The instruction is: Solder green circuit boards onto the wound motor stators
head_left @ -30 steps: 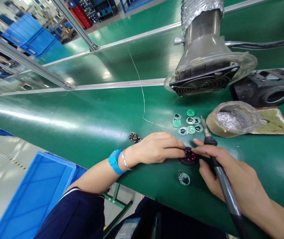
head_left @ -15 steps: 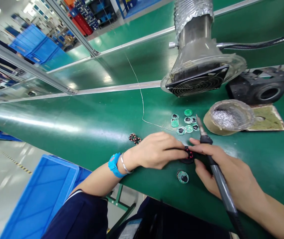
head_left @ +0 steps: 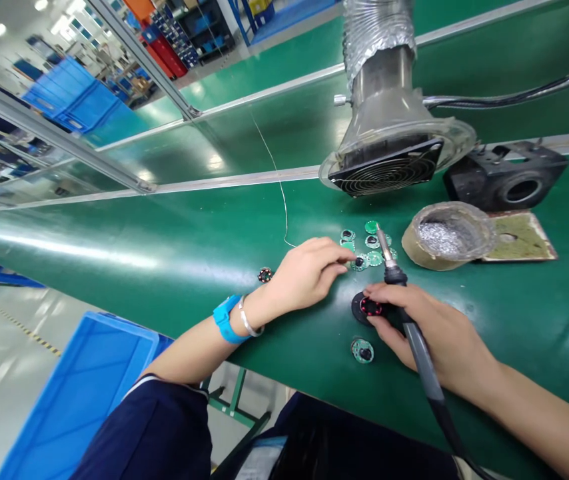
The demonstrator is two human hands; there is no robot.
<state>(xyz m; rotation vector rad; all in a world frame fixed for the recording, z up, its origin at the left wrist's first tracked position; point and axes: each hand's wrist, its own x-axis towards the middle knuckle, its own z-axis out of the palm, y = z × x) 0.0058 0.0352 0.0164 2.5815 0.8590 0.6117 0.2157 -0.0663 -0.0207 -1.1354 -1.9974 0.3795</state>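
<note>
My left hand [head_left: 314,275] reaches over the bench, thumb and forefinger a little apart. Its fingertips are at the edge of a round green circuit board [head_left: 359,263] with a black part on top; whether they touch it is unclear. My right hand [head_left: 439,330] grips a soldering iron [head_left: 418,350], whose metal tip points up and away over more round boards [head_left: 374,259]. Thumb and fingers of that same hand also rest at a black round base [head_left: 358,309] carrying a ring with red spots [head_left: 370,306]. Nearer me lies a single round board [head_left: 362,350].
Thin solder wire [head_left: 285,213] runs down behind my left hand. A copper-wound ring [head_left: 265,275] lies beside my left forearm. Farther right are a tub of silvery solder bits [head_left: 444,240], a sponge tray [head_left: 519,240] and a black iron stand [head_left: 512,179]. A fume hood [head_left: 394,143] hangs above.
My left hand has left the black base and moved away from me to the boards. The base stays by my right hand, its red-spotted ring now uncovered. The iron has shifted slightly left.
</note>
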